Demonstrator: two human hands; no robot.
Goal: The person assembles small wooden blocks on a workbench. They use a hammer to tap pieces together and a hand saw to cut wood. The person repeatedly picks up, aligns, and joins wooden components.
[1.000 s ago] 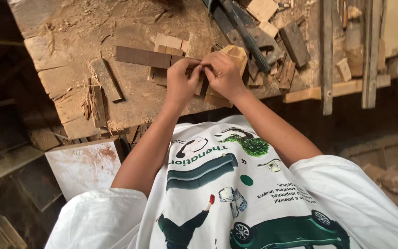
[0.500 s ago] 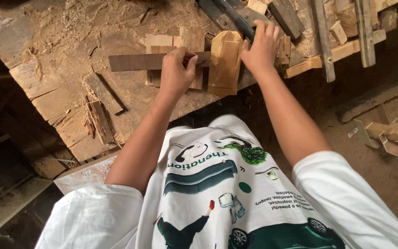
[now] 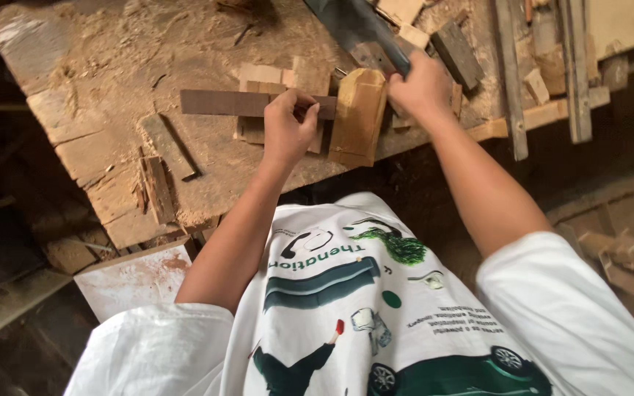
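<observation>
Since half a second ago the right hand (image 3: 421, 86) has been shifted off the top of the pale wooden block (image 3: 359, 116) and is now wrapped around the handle of a dark saw (image 3: 361, 33), which wasn't being gripped before. The left hand (image 3: 288, 125) has hardly been moved: it's still parked on the dark wooden strip (image 3: 240, 103), same spot as earlier.

Some stuff just can't be made out, tbh. The saw blade is cut off by the top edge, so its full length isn't shown, and the handle is mostly buried under the right-hand fingers. The near end of the strip is hidden under the left hand, so how far it runs beneath the fingers is unclear. The block's far side is partly covered too.

As for pose, the left arm is stretched straight forward, the fingers curled down and pressed together on the strip, which is pinned flat on the sawdusty workbench (image 3: 111, 110) just left of the block. The right arm is angled in from the right, the fist closed tight on the saw handle just above the block. Wood offcuts (image 3: 456, 51) are scattered behind.
</observation>
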